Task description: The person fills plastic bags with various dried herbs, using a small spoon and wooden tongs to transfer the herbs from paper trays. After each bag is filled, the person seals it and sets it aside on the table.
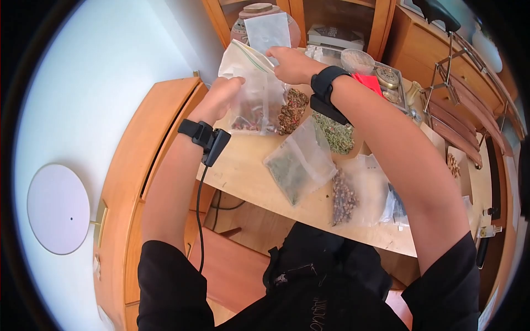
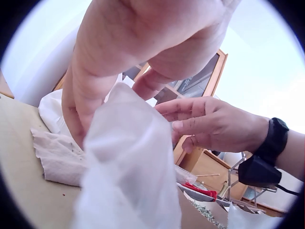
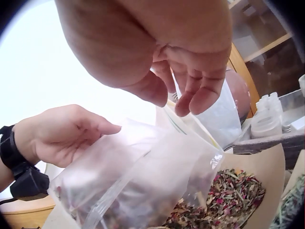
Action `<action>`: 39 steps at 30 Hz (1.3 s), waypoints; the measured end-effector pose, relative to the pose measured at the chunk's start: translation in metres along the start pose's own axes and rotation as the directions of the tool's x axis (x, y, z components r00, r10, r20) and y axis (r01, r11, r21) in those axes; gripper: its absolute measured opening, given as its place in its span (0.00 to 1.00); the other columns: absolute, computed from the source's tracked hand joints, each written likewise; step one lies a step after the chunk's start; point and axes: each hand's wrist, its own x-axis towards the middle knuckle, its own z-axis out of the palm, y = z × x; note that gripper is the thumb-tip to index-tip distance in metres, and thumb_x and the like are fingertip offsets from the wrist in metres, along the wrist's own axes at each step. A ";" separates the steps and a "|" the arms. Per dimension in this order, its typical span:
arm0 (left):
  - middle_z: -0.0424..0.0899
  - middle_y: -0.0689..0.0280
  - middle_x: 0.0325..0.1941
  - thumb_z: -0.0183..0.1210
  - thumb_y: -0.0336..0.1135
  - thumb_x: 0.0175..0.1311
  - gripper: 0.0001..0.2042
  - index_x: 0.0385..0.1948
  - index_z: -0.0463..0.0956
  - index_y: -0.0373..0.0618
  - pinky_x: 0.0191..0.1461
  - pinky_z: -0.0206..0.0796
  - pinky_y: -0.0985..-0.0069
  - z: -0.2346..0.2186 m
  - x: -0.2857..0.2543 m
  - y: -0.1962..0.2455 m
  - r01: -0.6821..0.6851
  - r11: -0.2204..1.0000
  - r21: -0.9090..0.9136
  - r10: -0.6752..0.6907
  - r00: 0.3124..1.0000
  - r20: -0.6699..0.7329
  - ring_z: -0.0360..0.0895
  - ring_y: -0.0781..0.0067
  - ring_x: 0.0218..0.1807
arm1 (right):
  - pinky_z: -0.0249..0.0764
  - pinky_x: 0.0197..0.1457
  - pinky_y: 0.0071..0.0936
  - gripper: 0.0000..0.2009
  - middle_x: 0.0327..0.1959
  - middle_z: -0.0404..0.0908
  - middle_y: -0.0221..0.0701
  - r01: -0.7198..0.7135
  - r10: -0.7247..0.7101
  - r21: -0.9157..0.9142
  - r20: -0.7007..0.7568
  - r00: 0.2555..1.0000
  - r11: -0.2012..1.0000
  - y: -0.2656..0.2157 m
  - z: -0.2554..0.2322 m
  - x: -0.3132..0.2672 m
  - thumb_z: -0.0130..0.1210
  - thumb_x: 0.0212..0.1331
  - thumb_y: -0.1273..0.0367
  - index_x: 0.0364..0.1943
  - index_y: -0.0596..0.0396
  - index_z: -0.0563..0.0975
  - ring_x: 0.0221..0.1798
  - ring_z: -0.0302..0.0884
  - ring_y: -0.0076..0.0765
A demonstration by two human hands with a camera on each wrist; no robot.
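Observation:
A frosted zip bag with dried reddish petals at its bottom stands upright at the table's back left. My left hand grips its left side, thumb in front, other fingers partly hidden behind. At the top, by the green zip strip, my right hand pinches the bag's edge with curled fingers; the exact contact is partly hidden. In the right wrist view the bag leans beside mixed dried petals on brown paper. A white translucent sheet is upright behind my right hand.
Dried green leaves lie on paper to the right. Nearer are a bag of green material and a bag of dried buds. A tray holds tins and a red packet. A rounded pot stands behind.

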 end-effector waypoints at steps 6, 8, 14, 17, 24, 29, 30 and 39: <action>0.77 0.59 0.49 0.47 0.35 0.71 0.18 0.52 0.67 0.27 0.52 0.68 0.73 0.003 -0.002 0.008 0.005 0.998 0.068 -0.004 1.000 -0.012 0.75 0.71 0.49 | 0.65 0.63 0.33 0.22 0.58 0.72 0.48 0.041 -0.047 0.055 0.113 0.993 0.998 0.010 0.012 0.025 0.50 0.58 0.74 0.59 0.64 0.68 0.62 0.69 0.49; 0.78 0.59 0.47 0.48 0.36 0.70 0.18 0.50 0.68 0.26 0.51 0.68 0.72 0.004 0.000 0.011 0.050 0.988 0.149 -0.050 0.999 -0.006 0.76 0.71 0.47 | 0.71 0.57 0.33 0.22 0.59 0.70 0.47 0.062 -0.070 0.058 0.141 0.988 0.996 0.010 0.015 0.029 0.49 0.61 0.74 0.61 0.65 0.65 0.54 0.75 0.46; 0.79 0.60 0.42 0.50 0.37 0.70 0.16 0.44 0.72 0.28 0.47 0.68 0.73 0.007 -0.003 0.019 0.060 0.975 0.214 -0.063 0.998 0.007 0.76 0.74 0.43 | 0.76 0.37 0.27 0.21 0.59 0.70 0.46 -0.067 -0.029 0.461 0.198 0.980 0.885 0.014 0.015 0.038 0.45 0.64 0.77 0.62 0.67 0.62 0.30 0.77 0.30; 0.79 0.62 0.39 0.50 0.37 0.70 0.15 0.42 0.73 0.30 0.42 0.68 0.76 0.006 0.001 0.014 0.026 0.979 0.200 -0.034 0.999 0.035 0.75 0.77 0.38 | 0.77 0.36 0.29 0.19 0.45 0.78 0.44 -0.014 -0.065 0.550 0.124 0.990 0.835 0.030 0.028 0.051 0.46 0.58 0.77 0.54 0.69 0.70 0.35 0.81 0.33; 0.77 0.65 0.37 0.55 0.36 0.66 0.12 0.42 0.72 0.34 0.38 0.62 0.83 0.009 -0.012 0.020 0.030 0.978 0.205 -0.048 0.995 0.084 0.70 0.83 0.36 | 0.76 0.35 0.26 0.09 0.35 0.80 0.33 -0.073 -0.058 0.531 0.226 0.972 0.844 0.037 0.021 0.049 0.50 0.62 0.73 0.42 0.63 0.77 0.33 0.78 0.27; 0.77 0.64 0.40 0.60 0.35 0.62 0.20 0.52 0.68 0.34 0.42 0.64 0.82 0.014 -0.022 0.017 0.000 0.986 0.164 -0.003 1.000 0.016 0.72 0.80 0.39 | 0.74 0.36 0.20 0.08 0.32 0.77 0.24 -0.165 0.050 0.675 0.186 0.981 0.719 0.059 0.016 0.035 0.48 0.67 0.71 0.42 0.58 0.77 0.33 0.73 0.19; 0.77 0.64 0.40 0.60 0.35 0.62 0.20 0.52 0.68 0.34 0.42 0.64 0.82 0.015 -0.028 0.019 -0.001 0.987 0.161 -0.002 1.000 0.017 0.72 0.80 0.39 | 0.74 0.36 0.20 0.08 0.32 0.77 0.24 -0.166 0.051 0.673 0.187 0.981 0.721 0.066 0.015 0.032 0.48 0.67 0.71 0.42 0.58 0.77 0.33 0.73 0.19; 0.79 0.57 0.49 0.62 0.31 0.60 0.21 0.53 0.69 0.32 0.55 0.67 0.76 0.019 -0.046 0.014 -0.176 0.952 0.249 0.152 0.982 0.114 0.76 0.73 0.51 | 0.74 0.41 0.19 0.07 0.34 0.75 0.25 -0.212 0.183 0.814 0.132 0.974 0.540 0.095 0.007 0.009 0.47 0.69 0.68 0.41 0.55 0.74 0.36 0.73 0.19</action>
